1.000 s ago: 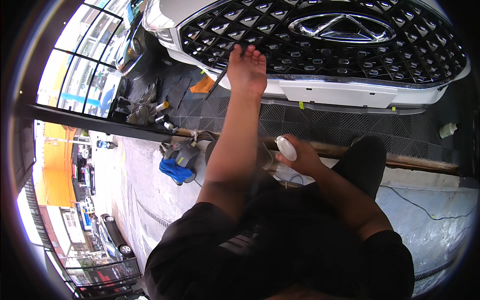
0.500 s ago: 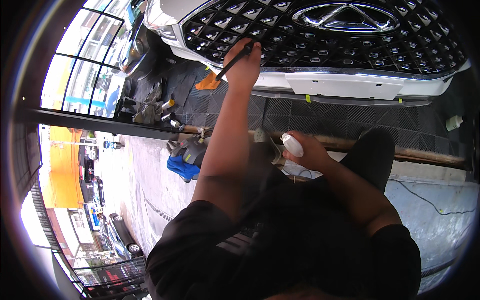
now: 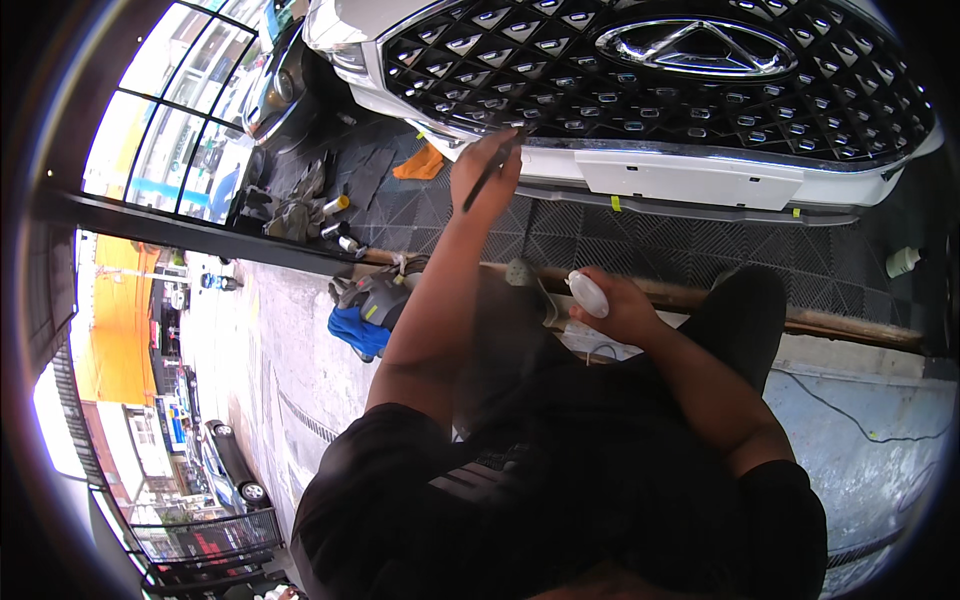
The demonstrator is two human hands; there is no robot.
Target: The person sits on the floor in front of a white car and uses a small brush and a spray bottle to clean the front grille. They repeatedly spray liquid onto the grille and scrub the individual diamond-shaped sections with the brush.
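Observation:
In my left hand [image 3: 488, 168] is a slim black-handled brush [image 3: 479, 189], its handle slanting back over the wrist. The brush's far end blends into the dark grille [image 3: 585, 103], so its bristles do not show clearly. That hand is at the grille's lower left edge, by the chrome trim; whether it touches cannot be told. Lower down, my right hand [image 3: 628, 312] is wrapped round a small white bottle [image 3: 589, 295], tilted with its top to the upper left, in front of my body. A white car bumper [image 3: 690, 178] runs below the grille.
An orange cloth [image 3: 419, 163] lies on the dark tiled floor [image 3: 600, 235], left of my left hand. Bottles [image 3: 335, 205] and dark cloths are farther left. A grey and blue bag [image 3: 365, 315] sits beside my left arm. Another bottle [image 3: 904, 262] stands at far right.
My left hand has drawn back from the grille's face to its lower edge, and the brush handle now points more steeply downward. The right hand still holds the bottle, almost unmoved.

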